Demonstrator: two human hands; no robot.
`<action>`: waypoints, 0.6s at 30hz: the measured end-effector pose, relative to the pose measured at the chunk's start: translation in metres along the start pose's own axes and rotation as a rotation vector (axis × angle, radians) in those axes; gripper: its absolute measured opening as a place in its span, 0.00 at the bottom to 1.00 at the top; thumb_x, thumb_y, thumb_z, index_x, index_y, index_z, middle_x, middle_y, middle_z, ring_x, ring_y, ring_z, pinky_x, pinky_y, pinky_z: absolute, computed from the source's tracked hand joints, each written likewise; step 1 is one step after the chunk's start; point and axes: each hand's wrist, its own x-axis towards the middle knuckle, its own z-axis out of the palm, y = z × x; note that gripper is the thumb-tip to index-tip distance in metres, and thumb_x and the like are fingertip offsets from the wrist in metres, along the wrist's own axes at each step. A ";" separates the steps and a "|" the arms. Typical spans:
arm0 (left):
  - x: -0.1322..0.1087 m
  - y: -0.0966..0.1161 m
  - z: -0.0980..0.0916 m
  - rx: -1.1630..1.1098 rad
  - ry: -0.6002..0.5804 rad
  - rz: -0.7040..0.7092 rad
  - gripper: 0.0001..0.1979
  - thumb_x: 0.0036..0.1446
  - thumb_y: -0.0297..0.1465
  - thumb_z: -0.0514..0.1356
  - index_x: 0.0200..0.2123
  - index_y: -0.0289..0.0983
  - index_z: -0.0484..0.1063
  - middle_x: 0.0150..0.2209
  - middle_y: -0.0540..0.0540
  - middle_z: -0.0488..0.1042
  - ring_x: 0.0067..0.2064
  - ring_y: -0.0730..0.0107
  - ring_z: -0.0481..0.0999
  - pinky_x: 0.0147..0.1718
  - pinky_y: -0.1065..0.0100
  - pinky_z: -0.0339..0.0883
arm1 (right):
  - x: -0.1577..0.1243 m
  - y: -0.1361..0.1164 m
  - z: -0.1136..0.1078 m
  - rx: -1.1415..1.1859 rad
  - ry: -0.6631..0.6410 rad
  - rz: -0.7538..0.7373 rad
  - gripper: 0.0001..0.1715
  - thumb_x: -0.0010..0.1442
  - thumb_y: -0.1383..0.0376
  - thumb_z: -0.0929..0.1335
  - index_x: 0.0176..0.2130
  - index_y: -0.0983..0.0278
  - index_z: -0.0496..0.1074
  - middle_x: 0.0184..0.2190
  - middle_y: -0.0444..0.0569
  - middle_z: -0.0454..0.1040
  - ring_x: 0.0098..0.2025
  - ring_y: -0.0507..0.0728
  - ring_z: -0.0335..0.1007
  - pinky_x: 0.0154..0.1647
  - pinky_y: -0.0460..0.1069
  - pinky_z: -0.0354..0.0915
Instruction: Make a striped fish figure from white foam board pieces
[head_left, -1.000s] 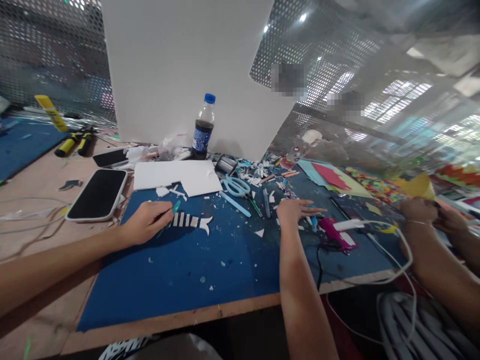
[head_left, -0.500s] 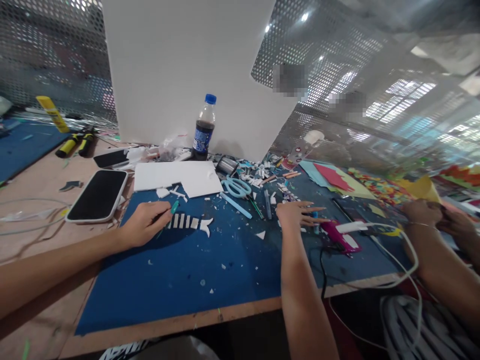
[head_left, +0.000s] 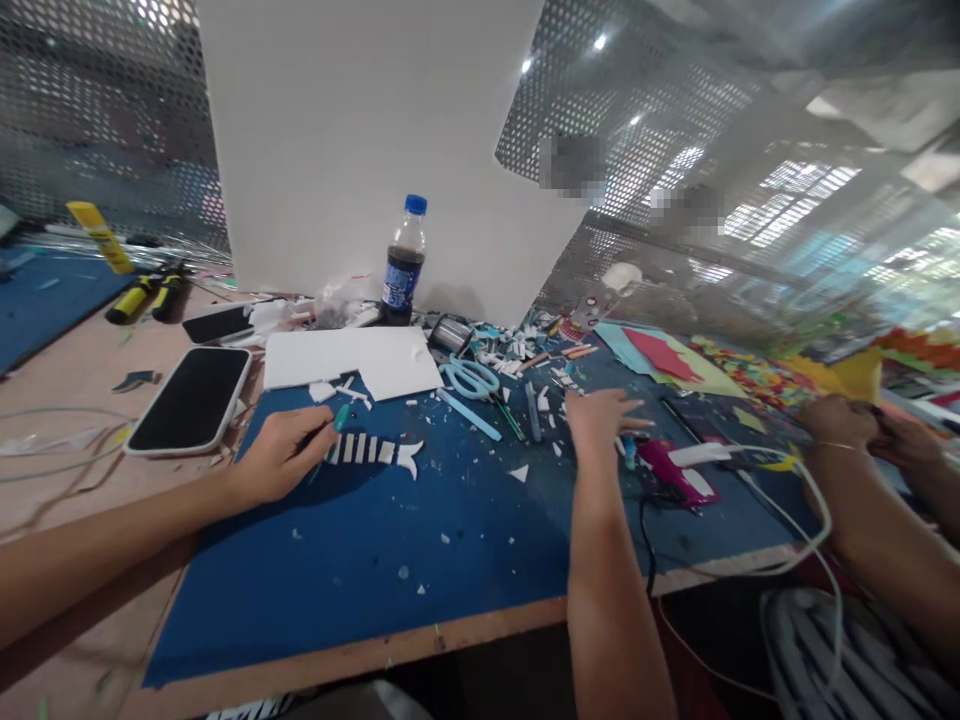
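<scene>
My left hand is closed around a slim teal tool, whose kind I cannot make out. Just right of those fingers, white strips in a row with a forked tail piece form a fish-bone shape on the blue mat. My right hand reaches forward over the mat with its fingers spread and nothing seen in them. Close to its fingertips lies a magenta glue gun with a blue nozzle. Whether they touch it, I cannot tell.
White foam board, light blue scissors, a cola bottle and white scraps lie beyond the hands. A phone rests at left. At right are coloured sheets, a white cable and another person's hands.
My right hand has shifted slightly right and away from me, its fingers now nearer the glue gun. My left hand keeps its grip beside the white strips. The view has tilted slightly.
</scene>
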 end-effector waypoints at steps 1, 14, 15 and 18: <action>0.000 0.000 0.000 0.002 -0.001 0.001 0.16 0.62 0.29 0.48 0.20 0.38 0.57 0.16 0.55 0.59 0.18 0.77 0.61 0.19 0.75 0.52 | 0.010 0.002 -0.011 -0.002 0.035 -0.030 0.42 0.58 0.62 0.63 0.62 0.85 0.46 0.62 0.82 0.48 0.66 0.78 0.40 0.61 0.73 0.42; -0.006 -0.008 0.005 0.017 -0.022 0.032 0.17 0.64 0.29 0.47 0.21 0.38 0.56 0.17 0.55 0.59 0.19 0.77 0.61 0.21 0.74 0.54 | 0.124 0.001 -0.013 -0.112 -0.420 -0.344 0.21 0.63 0.58 0.66 0.53 0.65 0.66 0.51 0.52 0.69 0.48 0.58 0.69 0.46 0.58 0.69; -0.006 -0.009 0.006 0.020 -0.018 0.026 0.17 0.64 0.30 0.47 0.21 0.38 0.57 0.17 0.55 0.59 0.19 0.77 0.61 0.21 0.74 0.53 | 0.126 0.001 -0.010 -0.103 -0.417 -0.357 0.21 0.63 0.58 0.66 0.53 0.65 0.66 0.51 0.52 0.69 0.48 0.58 0.69 0.46 0.58 0.69; -0.009 -0.013 0.008 0.032 -0.012 0.014 0.16 0.64 0.30 0.48 0.22 0.38 0.57 0.17 0.55 0.59 0.19 0.77 0.61 0.21 0.73 0.53 | 0.129 0.000 -0.004 -0.035 -0.357 -0.419 0.21 0.63 0.58 0.66 0.53 0.65 0.67 0.51 0.52 0.69 0.48 0.58 0.69 0.46 0.58 0.69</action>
